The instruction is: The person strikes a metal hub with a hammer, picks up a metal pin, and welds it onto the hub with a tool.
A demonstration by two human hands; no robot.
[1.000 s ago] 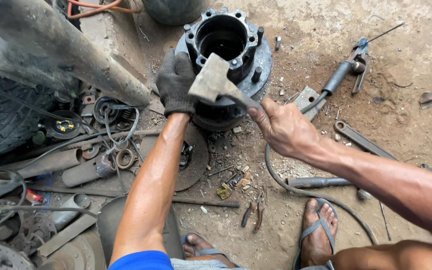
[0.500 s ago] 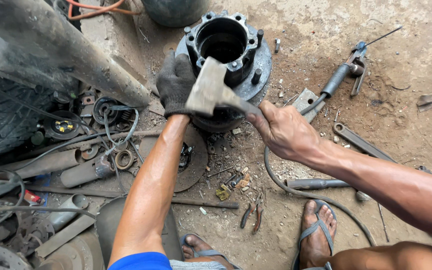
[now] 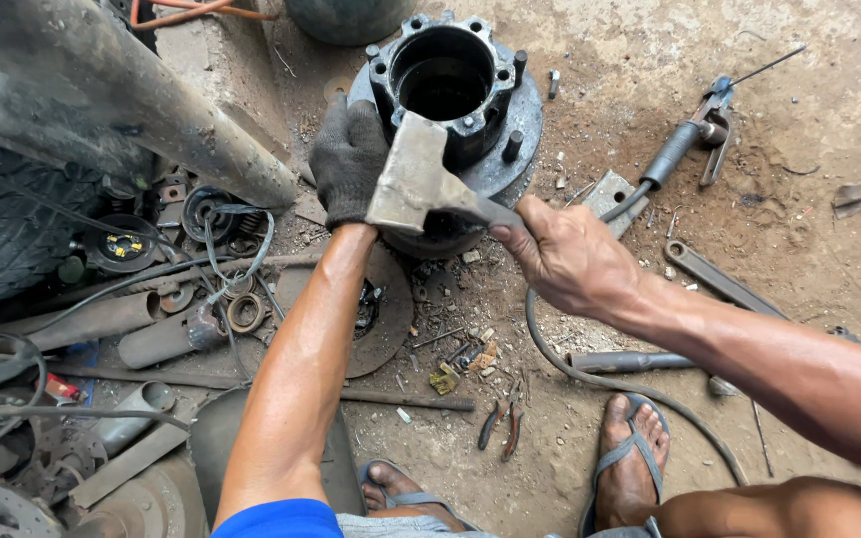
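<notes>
As before, right hand [image 3: 575,261] grips hammer [image 3: 421,184].

Soft, even daylight fills the scene; the sandy dirt ground [image 3: 799,149] on the right is brightest, without harsh glare. The upper left corner falls into deep shade under the dark rusty steel beam [image 3: 102,90]. The bore of the black round metal hub [image 3: 445,85] is nearly black inside. Shadows beneath the forearms are faint. Focus is sharp at centre; straight lines bow slightly toward the frame edges.
</notes>
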